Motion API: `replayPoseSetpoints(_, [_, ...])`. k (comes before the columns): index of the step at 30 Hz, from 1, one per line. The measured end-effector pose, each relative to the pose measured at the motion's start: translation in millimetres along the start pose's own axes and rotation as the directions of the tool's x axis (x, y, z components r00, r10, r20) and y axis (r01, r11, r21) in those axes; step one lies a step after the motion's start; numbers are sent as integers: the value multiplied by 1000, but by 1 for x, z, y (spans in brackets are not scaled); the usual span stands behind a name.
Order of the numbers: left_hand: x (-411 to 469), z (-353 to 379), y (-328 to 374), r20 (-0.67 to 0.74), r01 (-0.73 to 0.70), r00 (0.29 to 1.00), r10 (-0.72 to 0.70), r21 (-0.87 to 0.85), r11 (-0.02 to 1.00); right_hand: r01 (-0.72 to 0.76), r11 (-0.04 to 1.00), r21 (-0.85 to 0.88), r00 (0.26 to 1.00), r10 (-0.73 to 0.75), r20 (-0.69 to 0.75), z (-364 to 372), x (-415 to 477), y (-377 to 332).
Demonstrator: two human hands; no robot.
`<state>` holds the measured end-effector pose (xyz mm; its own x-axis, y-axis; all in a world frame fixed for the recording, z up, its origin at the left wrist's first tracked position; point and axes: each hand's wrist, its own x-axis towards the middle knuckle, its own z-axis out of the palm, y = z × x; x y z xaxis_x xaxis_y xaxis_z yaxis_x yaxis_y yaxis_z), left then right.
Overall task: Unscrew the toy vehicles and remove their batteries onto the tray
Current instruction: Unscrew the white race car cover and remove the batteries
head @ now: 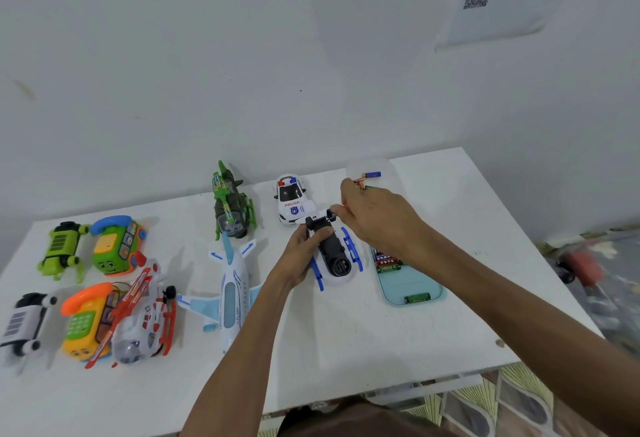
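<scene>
Upturned helicopter (pixel 335 260) in left hand (pixel 297 258)

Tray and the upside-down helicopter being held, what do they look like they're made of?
Tray: likely moulded plastic, pale teal, smooth with a soft sheen and rounded corners. Helicopter: probably hard plastic, with a glossy white shell, blue skids and a black underside showing moulded detail.

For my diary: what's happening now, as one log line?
left hand: grips upturned blue-white toy helicopter | right hand: fingers at its tail, grip unclear | tray: batteries inside
</scene>
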<state>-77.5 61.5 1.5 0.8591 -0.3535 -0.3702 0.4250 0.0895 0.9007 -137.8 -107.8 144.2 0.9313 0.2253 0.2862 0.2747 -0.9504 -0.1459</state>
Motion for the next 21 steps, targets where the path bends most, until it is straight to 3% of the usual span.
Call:
replayPoseSetpoints(3, [1,-1,-2,-4,12,1000,-12,-9,1000,-72,996,-43,994,69,-80,4,2,0])
replayPoseSetpoints(7, [2,-5,1,-18,26,1000,-26,-35,999,-8,988,157,995,-7,99,-5,1,9])
replayPoseSetpoints(9, [3,-5,0,-13,31,999,-32,-41,999,-59,995,79,993,50,110,-4,4,9])
replayPoseSetpoints(12, [4,-5,-2,-10,24,1000,-25,-27,999,-132,988,-75,991,133,6,4,5,8])
replayPoseSetpoints(17, [2,-4,0,-20,20,1000,-20,-7,1000,-16,987,161,997,3,80,-6,0,10])
replayPoseSetpoints(21, [2,-4,0,5,10,1000,-9,-31,999,-68,991,-114,994,78,79,-1,3,0])
